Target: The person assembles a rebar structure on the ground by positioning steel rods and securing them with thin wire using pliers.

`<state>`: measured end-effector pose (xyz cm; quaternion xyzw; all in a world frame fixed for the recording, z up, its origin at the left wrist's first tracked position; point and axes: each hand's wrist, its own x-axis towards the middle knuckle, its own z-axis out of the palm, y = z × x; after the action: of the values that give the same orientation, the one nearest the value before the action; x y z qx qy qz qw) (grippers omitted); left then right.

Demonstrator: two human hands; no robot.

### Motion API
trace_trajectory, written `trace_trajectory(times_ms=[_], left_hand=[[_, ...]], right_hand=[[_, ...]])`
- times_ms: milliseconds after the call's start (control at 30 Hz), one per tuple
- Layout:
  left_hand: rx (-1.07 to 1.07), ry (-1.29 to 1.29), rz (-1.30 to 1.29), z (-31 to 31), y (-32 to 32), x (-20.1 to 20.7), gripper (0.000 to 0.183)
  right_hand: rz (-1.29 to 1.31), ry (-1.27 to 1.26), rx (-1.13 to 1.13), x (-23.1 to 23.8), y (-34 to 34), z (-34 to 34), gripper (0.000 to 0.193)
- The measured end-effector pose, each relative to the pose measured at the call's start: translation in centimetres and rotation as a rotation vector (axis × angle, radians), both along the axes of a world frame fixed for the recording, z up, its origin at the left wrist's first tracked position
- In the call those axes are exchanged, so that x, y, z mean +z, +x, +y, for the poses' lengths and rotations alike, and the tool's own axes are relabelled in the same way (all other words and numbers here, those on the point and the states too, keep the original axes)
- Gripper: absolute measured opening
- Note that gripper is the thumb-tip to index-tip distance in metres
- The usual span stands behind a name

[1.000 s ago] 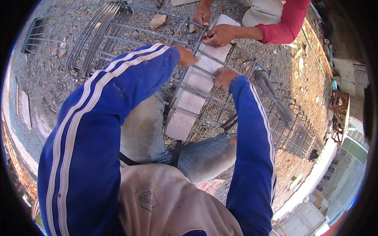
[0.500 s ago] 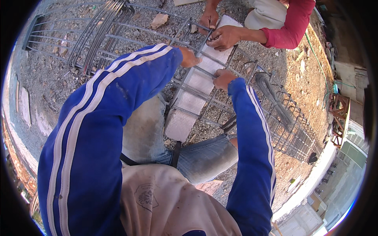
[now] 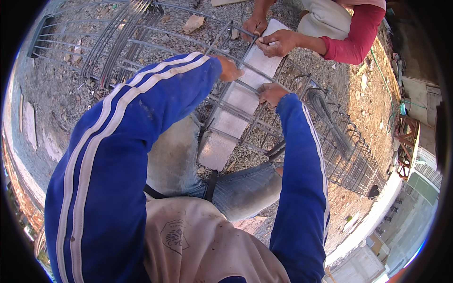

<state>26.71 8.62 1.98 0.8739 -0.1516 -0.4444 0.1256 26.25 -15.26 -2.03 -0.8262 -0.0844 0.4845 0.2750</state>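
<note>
A rebar cage (image 3: 231, 109) of long steel bars and square stirrups lies in front of me, over a pale board (image 3: 218, 150). My left hand (image 3: 228, 69) is closed around the cage's steel at the board's left edge. On the other side of the board, my right hand (image 3: 272, 94) has its fingers curled against a bar near a crossing; whether it also pinches tie wire is too small to tell. Across from me, a co-worker's hands (image 3: 278, 43) work with fingers pinched at the far bar, close to a stirrup's corner.
Bundled stirrups (image 3: 120, 45) rest on the long bars at the upper left. A loop of thin wire (image 3: 325, 118) lies on the cage to the right. Gravel, stones (image 3: 193, 24) and a green hose (image 3: 383, 78) lie around. My knees are close to the board.
The co-worker's near hand has shifted slightly to the right along the far bar. My hands stay at nearly the same spots on the cage, with only a slight shift in the view.
</note>
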Motion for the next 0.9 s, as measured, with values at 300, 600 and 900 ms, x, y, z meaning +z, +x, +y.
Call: trace_trajectory(times_ms=[300,600,900], left_hand=[[0.015,-0.021,-0.007,0.1,0.1,0.8,0.075],[0.084,0.003,-0.005,-0.1,0.1,0.1,0.072],[-0.005,0.009,-0.175,-1.0,-0.9,4.0,0.058]], right_hand=[[-0.226,-0.204,0.000,1.4,-2.3,1.3,0.048],[-0.785,-0.525,0.026,4.4,-6.2,2.7,0.033],[-0.950,-0.241,0.193,3.8,-5.6,-1.8,0.024]])
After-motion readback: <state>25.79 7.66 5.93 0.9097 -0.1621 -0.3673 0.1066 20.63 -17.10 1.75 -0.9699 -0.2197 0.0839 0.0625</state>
